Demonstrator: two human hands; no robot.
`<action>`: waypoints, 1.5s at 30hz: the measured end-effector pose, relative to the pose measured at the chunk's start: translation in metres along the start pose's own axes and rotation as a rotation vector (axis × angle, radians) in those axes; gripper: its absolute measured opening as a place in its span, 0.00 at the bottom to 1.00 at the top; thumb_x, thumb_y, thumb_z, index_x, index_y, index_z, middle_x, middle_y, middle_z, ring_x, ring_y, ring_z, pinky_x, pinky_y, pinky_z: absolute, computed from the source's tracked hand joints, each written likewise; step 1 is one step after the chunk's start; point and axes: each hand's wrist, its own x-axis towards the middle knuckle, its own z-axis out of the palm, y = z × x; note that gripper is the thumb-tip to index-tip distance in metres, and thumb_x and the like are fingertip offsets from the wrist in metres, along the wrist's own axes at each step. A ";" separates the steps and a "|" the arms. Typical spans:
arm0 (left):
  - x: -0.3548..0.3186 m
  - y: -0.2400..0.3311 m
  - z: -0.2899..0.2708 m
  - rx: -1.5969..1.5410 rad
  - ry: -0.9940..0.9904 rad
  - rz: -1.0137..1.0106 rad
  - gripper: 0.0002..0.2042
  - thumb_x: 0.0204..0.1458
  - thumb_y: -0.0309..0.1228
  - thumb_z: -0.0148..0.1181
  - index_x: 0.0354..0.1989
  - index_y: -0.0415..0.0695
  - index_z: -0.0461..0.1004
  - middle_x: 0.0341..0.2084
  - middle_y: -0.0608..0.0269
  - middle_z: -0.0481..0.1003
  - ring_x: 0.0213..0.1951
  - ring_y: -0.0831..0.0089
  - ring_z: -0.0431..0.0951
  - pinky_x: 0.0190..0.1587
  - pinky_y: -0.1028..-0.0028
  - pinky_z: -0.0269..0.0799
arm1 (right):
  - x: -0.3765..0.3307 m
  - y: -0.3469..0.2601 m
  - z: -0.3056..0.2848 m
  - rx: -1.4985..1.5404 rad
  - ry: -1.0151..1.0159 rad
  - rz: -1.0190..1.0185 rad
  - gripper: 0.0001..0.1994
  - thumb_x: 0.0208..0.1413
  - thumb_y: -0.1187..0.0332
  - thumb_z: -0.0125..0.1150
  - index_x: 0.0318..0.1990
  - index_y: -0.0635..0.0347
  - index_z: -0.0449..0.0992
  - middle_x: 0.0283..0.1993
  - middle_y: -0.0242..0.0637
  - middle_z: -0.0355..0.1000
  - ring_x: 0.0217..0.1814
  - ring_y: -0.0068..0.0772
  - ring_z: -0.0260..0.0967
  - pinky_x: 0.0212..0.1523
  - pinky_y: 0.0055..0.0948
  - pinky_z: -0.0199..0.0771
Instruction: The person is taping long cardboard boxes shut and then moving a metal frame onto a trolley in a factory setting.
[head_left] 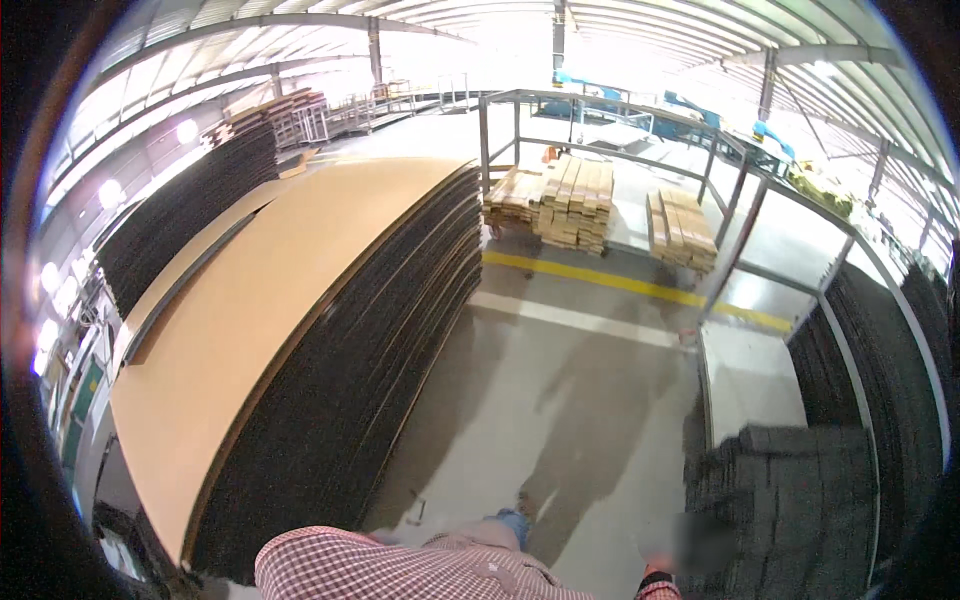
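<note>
My right hand (656, 550) shows at the lower edge, beyond a checked cuff. It is next to a stack of black blocks or strips (800, 490). A dark, blurred patch (705, 543) lies just beside the hand, and I cannot make out its kind or whether the fingers hold it. My left arm shows only as a red-and-white checked sleeve (320, 560); the left hand is out of sight. To the left rises a tall pile of dark-edged sheets (370, 370), topped by a large tan board (270, 270) with a thin dark strip (190, 285) lying on it.
A grey metal frame (740, 235) stands ahead and to the right, with a pale panel (750, 385) beside the black stack. Bundles of wooden planks (575, 205) lie beyond a yellow floor line (590, 275). Another dark stack (190, 220) stands at far left.
</note>
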 end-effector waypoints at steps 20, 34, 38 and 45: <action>0.639 0.906 -0.681 -0.404 0.339 0.662 0.21 0.55 0.41 0.55 0.51 0.37 0.72 0.47 0.49 0.76 0.47 0.63 0.76 0.49 0.68 0.70 | 0.792 -0.696 -0.044 0.156 -0.128 -0.324 0.09 0.58 0.63 0.55 0.43 0.53 0.74 0.34 0.33 0.73 0.33 0.29 0.71 0.36 0.27 0.73; 1.020 1.109 -0.897 -0.008 0.238 0.396 0.21 0.49 0.43 0.57 0.44 0.38 0.77 0.38 0.43 0.78 0.47 0.50 0.77 0.47 0.62 0.70 | 1.246 -1.245 -0.144 0.147 0.577 -0.666 0.20 0.58 0.56 0.52 0.45 0.67 0.75 0.51 0.47 0.71 0.53 0.47 0.67 0.54 0.42 0.65; 1.063 1.254 -1.001 0.054 0.408 0.642 0.21 0.50 0.41 0.56 0.47 0.38 0.75 0.34 0.47 0.79 0.38 0.54 0.80 0.41 0.65 0.72 | 1.243 -1.366 -0.167 -0.030 0.929 -0.737 0.30 0.57 0.49 0.52 0.54 0.69 0.70 0.58 0.57 0.66 0.61 0.53 0.62 0.61 0.41 0.59; 1.138 1.597 -1.052 -0.136 0.285 0.968 0.28 0.52 0.36 0.59 0.59 0.34 0.63 0.46 0.47 0.75 0.48 0.64 0.76 0.50 0.68 0.70 | 1.318 -1.524 -0.322 0.130 0.456 -0.999 0.42 0.57 0.49 0.58 0.68 0.71 0.50 0.67 0.50 0.56 0.70 0.41 0.53 0.70 0.32 0.48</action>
